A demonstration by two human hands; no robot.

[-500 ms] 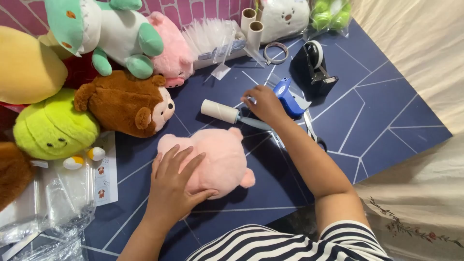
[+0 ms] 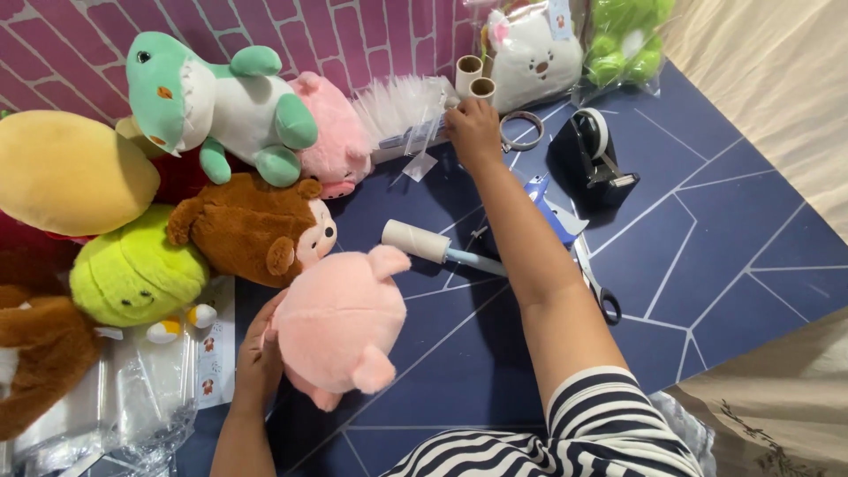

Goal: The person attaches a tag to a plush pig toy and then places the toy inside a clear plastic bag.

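Observation:
My left hand (image 2: 258, 352) grips a round pink plush toy (image 2: 340, 320) from its left side and holds it tilted up off the dark blue table (image 2: 724, 247). My right hand (image 2: 473, 131) reaches to the far side of the table and rests, fingers curled, on a stack of clear plastic bags (image 2: 408, 113) by the pink brick wall; I cannot tell whether it grips one. A lint roller (image 2: 424, 243) with a white head lies under my right forearm.
Plush toys crowd the left: a green and white dinosaur (image 2: 212, 97), a brown monkey (image 2: 252, 231), a yellow one (image 2: 66, 172), a lime one (image 2: 132, 274). A black tape dispenser (image 2: 592, 159), scissors (image 2: 594, 278), two cardboard cores (image 2: 474, 79) and bagged plushes (image 2: 534, 53) lie right and behind.
My right hand left the lint roller area and reached far forward to the plastic bags. My left hand lifted the pink plush from lying flat and turned it up on its side.

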